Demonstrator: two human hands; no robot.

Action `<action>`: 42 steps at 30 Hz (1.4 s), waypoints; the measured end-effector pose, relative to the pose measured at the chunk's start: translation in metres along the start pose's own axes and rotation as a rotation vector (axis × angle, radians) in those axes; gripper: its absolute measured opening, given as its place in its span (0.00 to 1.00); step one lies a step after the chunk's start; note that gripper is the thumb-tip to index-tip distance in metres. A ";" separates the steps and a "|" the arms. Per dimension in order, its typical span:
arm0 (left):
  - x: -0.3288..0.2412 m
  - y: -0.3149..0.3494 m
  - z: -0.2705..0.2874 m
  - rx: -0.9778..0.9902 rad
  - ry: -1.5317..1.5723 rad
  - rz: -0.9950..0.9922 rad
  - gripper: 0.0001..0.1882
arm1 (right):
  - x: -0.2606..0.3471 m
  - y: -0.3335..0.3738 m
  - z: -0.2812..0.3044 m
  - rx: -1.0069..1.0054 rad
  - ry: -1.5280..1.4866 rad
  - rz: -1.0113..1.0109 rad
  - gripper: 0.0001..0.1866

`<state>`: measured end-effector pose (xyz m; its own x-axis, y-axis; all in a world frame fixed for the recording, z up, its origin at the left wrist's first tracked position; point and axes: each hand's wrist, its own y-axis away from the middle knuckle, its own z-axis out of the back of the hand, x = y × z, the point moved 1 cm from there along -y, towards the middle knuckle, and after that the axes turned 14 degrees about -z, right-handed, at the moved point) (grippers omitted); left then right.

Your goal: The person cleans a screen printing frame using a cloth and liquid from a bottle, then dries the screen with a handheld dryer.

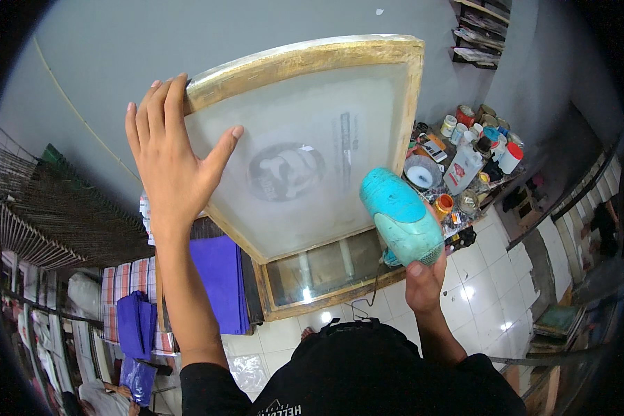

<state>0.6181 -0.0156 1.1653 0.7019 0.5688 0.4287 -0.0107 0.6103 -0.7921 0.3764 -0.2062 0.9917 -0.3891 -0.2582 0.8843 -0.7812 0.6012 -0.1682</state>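
A wooden-framed printing screen [295, 225] stands tilted up in front of me, its pale mesh bearing a dark round picture and a narrow strip of marks. My left hand [170, 142] is at the screen's upper left corner, straddling the side bar, with the thumb over the mesh and the long fingers outside. Part of that bar is hidden by the hand. My right hand [425, 288] is wrapped round a turquoise hair dryer [402, 211], which is held before the screen's lower right side. The dryer's handle is mostly hidden.
Below the screen is a glass-topped wooden box [326, 274]. Purple folded cloth [218, 284] lies to its left. Paint pots, bottles and a white jug [462, 168] crowd a table at right. Stacked mesh racks [48, 215] line the left. Another person [104, 402] is at lower left.
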 end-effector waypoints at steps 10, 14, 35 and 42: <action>-0.001 0.001 0.001 -0.001 -0.003 0.006 0.41 | -0.011 0.010 0.008 -0.012 0.099 -0.092 0.55; -0.001 0.000 0.001 -0.019 0.014 0.010 0.41 | -0.015 0.012 0.009 0.002 0.096 -0.114 0.56; 0.000 0.002 0.002 -0.031 0.043 -0.003 0.40 | -0.021 0.012 -0.001 0.048 0.078 -0.180 0.57; 0.001 0.004 0.004 -0.041 0.055 -0.009 0.41 | -0.025 0.012 -0.013 0.124 0.134 -0.191 0.57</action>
<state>0.6163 -0.0104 1.1642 0.7398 0.5316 0.4125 0.0245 0.5913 -0.8061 0.3831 -0.1829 0.9735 -0.1668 -0.2507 0.9536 -0.8913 0.4519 -0.0371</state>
